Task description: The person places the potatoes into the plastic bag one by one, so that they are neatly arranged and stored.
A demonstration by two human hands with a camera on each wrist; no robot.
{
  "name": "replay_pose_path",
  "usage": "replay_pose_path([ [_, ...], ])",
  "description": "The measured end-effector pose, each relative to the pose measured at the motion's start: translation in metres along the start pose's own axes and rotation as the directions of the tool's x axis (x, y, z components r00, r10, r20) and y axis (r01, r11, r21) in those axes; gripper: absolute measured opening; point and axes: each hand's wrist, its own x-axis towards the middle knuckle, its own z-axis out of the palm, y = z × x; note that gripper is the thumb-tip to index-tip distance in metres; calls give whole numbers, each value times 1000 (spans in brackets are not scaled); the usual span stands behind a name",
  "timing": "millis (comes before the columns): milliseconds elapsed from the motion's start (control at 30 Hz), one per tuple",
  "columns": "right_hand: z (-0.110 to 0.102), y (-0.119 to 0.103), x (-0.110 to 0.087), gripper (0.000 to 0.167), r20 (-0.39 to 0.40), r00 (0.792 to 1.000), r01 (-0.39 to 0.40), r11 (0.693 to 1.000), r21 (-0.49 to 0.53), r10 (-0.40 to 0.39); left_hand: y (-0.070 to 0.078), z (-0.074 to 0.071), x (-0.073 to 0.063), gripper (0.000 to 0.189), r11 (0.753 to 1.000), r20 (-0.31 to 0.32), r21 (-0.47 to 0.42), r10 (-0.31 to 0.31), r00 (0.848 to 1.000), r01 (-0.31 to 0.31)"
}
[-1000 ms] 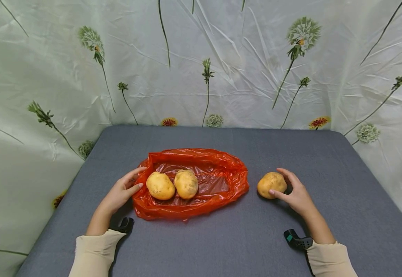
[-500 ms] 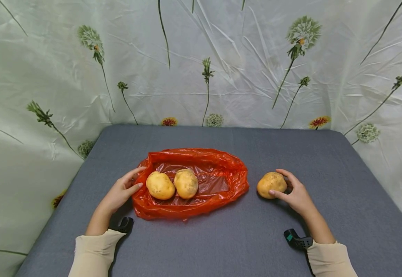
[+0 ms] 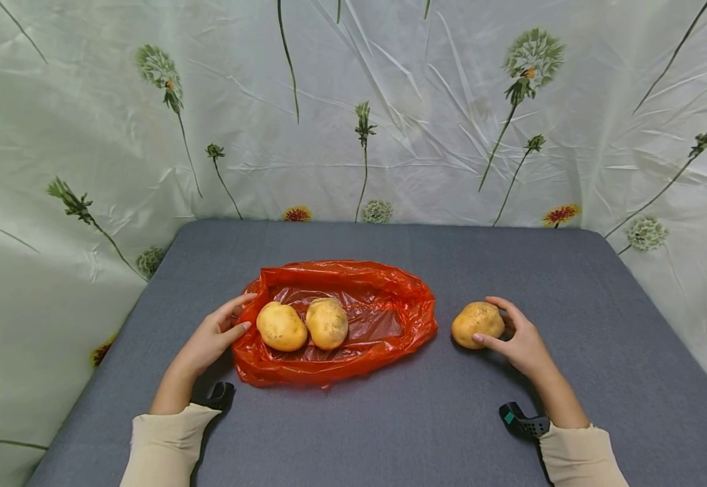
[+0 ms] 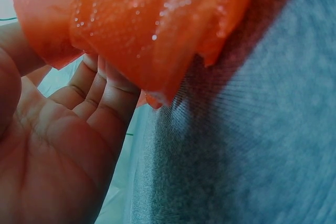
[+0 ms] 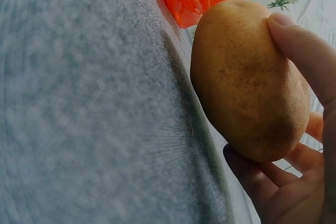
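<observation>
A red plastic bag (image 3: pixel 353 368) lies spread on the table with its mouth wide. Inside its left half are two potatoes, one at the left (image 3: pixel 282 327) and another beside it (image 3: pixel 327 324). My left hand (image 3: pixel 207 341) holds the bag's left edge with thumb and fingers; in the left wrist view the red plastic (image 4: pixel 142 24) hides the fingertips. To the right of the bag, a third potato (image 3: pixel 477 325) sits within the grip of my right hand (image 3: pixel 523 345). Its thumb presses the near side of this potato (image 5: pixel 247 77) while the fingers curl behind.
The grey cloth-covered table (image 3: pixel 365 433) runs back to a pale curtain (image 3: pixel 426 135) printed with flowers, which also hangs along both sides. Black wrist mounts sit at the left wrist (image 3: pixel 216 398) and right wrist (image 3: pixel 523 423), close to the tabletop.
</observation>
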Motion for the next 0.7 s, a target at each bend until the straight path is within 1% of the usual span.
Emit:
replay_pose_path([
  [133, -2, -18, -2, 67, -12, 1000, 26, 1000, 12, -26, -2, 0, 0, 44, 1000, 0, -2, 0, 1000, 0],
  [233, -2, -27, -3, 66, -24, 999, 29, 1000, 10, -28, -3, -1, 0, 44, 1000, 1, -5, 2, 1000, -2],
  [433, -2, -32, -3, 66, -49, 998, 38, 999, 17, -37, -3, 0, 0, 44, 1000, 3, -5, -4, 1000, 4],
  [700, -1, -33, -1, 67, -96, 992, 91, 994, 58, -85, -1, 0, 0, 44, 1000, 3, -1, -7, 1000, 7],
])
